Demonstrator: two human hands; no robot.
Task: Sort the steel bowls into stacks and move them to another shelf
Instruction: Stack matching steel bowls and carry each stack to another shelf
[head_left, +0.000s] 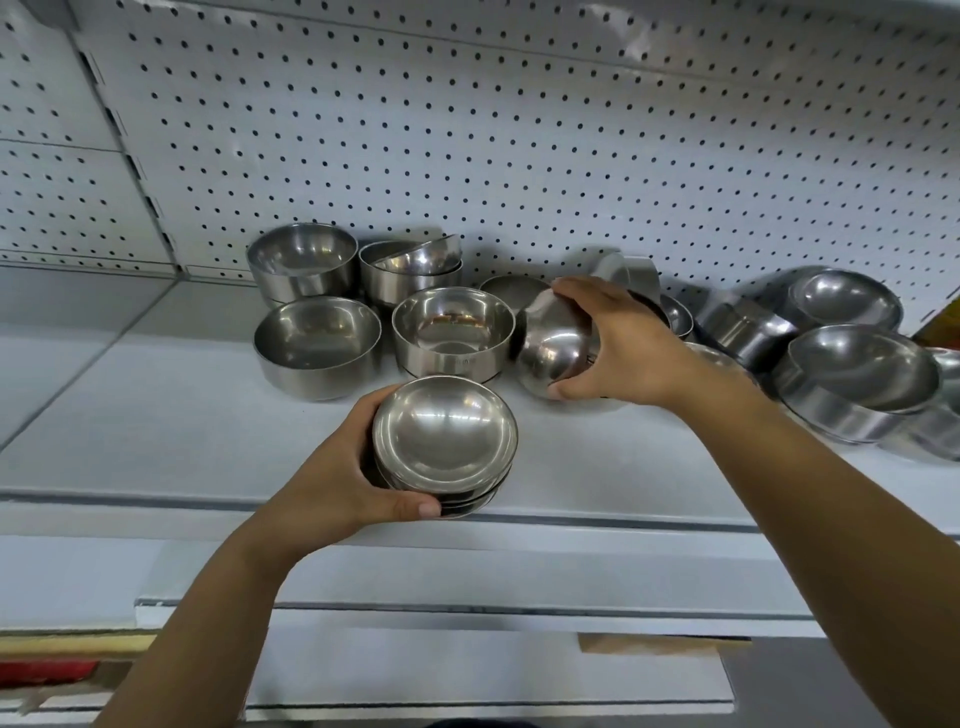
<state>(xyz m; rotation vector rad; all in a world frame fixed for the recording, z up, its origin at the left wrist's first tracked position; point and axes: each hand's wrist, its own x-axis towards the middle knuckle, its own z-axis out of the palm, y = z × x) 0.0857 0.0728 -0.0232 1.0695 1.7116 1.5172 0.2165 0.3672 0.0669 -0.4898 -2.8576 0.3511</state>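
nearest, left hand (337, 467) curls round a short stack of shallow steel bowls (444, 447) at the shelf's (156, 415) front edge, mouths up. just up and right of it, right hand (618, 343) grips a single small bowl (553, 348) tipped on its side, base toward the camera. it likely needs turning upright before nesting down-left onto the stack. deeper bowls (452, 327) stand just behind the left hand; a jumble of bowls (857, 374) lies beyond the right.

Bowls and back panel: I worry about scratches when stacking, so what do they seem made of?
The stack in the left hand and the bowl in the right hand look like polished steel: silvery, with mirror-like reflections. The back panel seems white-painted perforated sheet metal; the paint hides what lies beneath.
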